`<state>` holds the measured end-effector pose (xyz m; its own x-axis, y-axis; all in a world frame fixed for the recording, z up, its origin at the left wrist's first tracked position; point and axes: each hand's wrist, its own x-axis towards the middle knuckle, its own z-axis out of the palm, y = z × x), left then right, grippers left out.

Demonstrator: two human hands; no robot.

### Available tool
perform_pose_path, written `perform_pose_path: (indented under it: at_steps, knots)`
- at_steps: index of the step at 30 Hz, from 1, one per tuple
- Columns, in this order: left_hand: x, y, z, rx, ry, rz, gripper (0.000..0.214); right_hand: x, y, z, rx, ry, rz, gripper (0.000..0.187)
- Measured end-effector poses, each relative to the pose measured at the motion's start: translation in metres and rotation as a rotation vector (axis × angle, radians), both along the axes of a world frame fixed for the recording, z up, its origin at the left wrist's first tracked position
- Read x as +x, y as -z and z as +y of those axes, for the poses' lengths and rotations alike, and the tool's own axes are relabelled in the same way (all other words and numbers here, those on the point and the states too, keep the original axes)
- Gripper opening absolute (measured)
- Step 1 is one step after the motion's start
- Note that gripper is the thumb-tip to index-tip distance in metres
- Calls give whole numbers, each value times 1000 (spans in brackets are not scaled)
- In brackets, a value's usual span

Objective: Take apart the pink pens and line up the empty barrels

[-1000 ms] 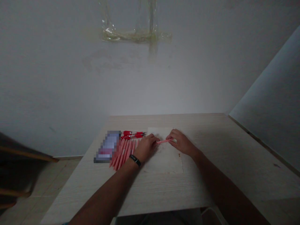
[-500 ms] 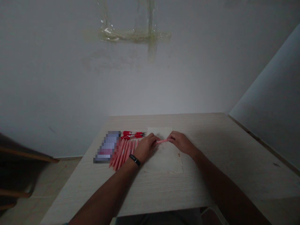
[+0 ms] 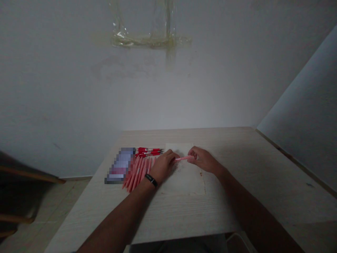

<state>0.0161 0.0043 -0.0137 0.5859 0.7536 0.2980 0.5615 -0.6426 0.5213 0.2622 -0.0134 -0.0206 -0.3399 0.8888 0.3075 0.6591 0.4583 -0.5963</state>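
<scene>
A slim pink pen (image 3: 184,158) lies crosswise between my hands, just over a pale sheet (image 3: 184,182). My left hand (image 3: 164,164), with a black band on its wrist, grips the pen's left end; the fingertips are partly hidden behind the knuckles. At the other end, my right hand (image 3: 204,160) pinches the pen between thumb and fingers, the fingers curled. Beside my left hand several similar pink pens (image 3: 137,174) lie in a slanted row. Beyond them rest several red pens (image 3: 149,151) with dark tips.
A phone-like device (image 3: 120,166), blurred out, lies left of the pink pens. The light wooden table (image 3: 263,168) meets a grey wall (image 3: 210,88) with tape (image 3: 142,42) on it. Dark wooden furniture (image 3: 28,172) stands on the floor at the left.
My right fingers have shifted and loosened slightly round the pen's right end, so more of the pen shows. My left hand has stayed in place.
</scene>
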Motion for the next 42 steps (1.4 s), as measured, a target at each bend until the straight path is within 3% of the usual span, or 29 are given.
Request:
perform_pose_path:
  at_steps: [12, 24, 30, 35, 42]
  knots:
    - [0, 2, 0, 23, 23, -14, 20, 1, -3, -1, 55, -74, -64, 28]
    - [0, 5, 1, 7, 31, -38, 20, -3, -4, -1, 72, -52, -81, 24]
    - [1, 4, 0, 12, 60, -61, 16, -2, 8, 2, 16, -60, -117, 46]
    - [0, 3, 1, 10, 25, -61, 16, -4, 4, 1, 46, -26, -115, 32]
    - [-2, 1, 3, 4, 78, -85, 17, -2, 3, 1, 74, -95, -110, 34]
